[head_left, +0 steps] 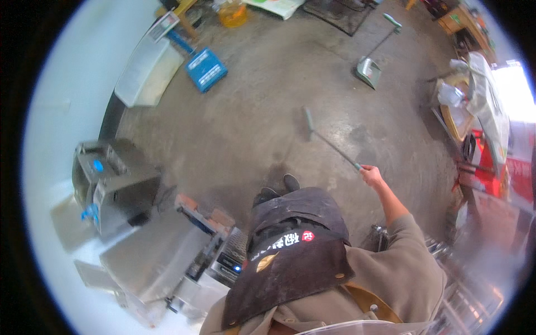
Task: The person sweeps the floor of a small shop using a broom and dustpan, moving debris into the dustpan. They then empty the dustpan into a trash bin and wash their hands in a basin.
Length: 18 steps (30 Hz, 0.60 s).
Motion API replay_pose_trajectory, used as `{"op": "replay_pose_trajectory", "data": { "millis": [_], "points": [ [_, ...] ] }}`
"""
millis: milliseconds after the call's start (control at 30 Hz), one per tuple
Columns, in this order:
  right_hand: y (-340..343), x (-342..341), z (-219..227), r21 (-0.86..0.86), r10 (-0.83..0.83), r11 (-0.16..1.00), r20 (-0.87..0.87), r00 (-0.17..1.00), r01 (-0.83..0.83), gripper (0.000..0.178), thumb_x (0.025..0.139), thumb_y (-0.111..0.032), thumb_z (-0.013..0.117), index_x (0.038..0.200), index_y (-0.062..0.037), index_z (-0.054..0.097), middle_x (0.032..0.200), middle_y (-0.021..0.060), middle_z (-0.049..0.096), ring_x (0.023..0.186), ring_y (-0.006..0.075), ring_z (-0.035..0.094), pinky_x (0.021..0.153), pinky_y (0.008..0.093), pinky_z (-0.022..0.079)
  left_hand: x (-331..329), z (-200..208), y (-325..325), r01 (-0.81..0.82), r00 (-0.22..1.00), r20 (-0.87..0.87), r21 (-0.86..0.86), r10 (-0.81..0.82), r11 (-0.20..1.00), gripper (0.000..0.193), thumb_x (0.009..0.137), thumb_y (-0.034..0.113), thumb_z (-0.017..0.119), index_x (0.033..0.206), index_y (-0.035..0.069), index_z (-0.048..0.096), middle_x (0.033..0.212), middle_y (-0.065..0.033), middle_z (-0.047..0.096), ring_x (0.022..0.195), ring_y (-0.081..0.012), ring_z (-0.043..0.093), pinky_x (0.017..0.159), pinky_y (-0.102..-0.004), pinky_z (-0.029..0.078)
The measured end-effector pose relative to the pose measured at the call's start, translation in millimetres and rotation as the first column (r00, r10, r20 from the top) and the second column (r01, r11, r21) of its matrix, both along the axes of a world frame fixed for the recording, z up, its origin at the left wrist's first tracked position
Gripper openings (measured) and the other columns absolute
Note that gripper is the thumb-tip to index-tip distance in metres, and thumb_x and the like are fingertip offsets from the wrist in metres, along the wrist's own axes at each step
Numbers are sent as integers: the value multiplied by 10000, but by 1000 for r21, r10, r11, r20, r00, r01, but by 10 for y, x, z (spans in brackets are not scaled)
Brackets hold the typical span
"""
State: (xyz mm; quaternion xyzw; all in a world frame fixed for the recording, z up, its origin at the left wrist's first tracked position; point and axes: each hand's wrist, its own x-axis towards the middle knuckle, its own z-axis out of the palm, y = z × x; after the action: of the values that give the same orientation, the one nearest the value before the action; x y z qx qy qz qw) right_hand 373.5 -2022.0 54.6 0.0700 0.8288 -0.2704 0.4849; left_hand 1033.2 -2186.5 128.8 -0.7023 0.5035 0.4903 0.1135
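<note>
In my right hand (pixel 369 174), stretched out ahead and to the right, is the green end of a long-handled broom (pixel 336 149). Its fingers are closed around the grip. The thin handle slants away to the left, down to a narrow pale-green head near the floor, slightly blurred. Farther off, a grey-green dustpan (pixel 368 71) stands on the floor with its long handle leaning to the upper right. My left hand does not show; the dark apron (pixel 296 251) and sleeves fill the lower middle.
A blue platform scale (pixel 206 69) stands by a white tub (pixel 149 72) at the far left. Metal machines (pixel 120 184) line the left side. On the right are a cloth-draped chair (pixel 486 106) and red-and-white boxes (pixel 519 173). Concrete floor (pixel 223 128) stretches between them.
</note>
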Motion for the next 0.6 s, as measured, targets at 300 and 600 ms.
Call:
{"op": "replay_pose_trajectory", "data": {
  "millis": [300, 600],
  "points": [
    [-636, -63, -313, 191, 693, 705, 25, 721, -683, 232, 802, -185, 577, 943, -63, 714, 903, 168, 675, 849, 289, 656, 722, 395, 515, -789, -173, -1727, 133, 984, -110, -50, -138, 990, 269, 929, 247, 542, 943, -5, 635, 918, -105, 650, 763, -216, 561, 666, -345, 441],
    [-1357, -1116, 83, 561, 439, 784, -195, 877, -268, 353, 793, -210, 580, 1100, -60, 668, 1128, 156, 658, 1059, 299, 632, 894, 395, 513, -1299, -163, -2856, 223, 966, -127, -29, -225, 974, 265, 929, 245, 542, 938, -2, 637, 916, -103, 650, 757, -214, 561, 661, -342, 440]
  ]
}}
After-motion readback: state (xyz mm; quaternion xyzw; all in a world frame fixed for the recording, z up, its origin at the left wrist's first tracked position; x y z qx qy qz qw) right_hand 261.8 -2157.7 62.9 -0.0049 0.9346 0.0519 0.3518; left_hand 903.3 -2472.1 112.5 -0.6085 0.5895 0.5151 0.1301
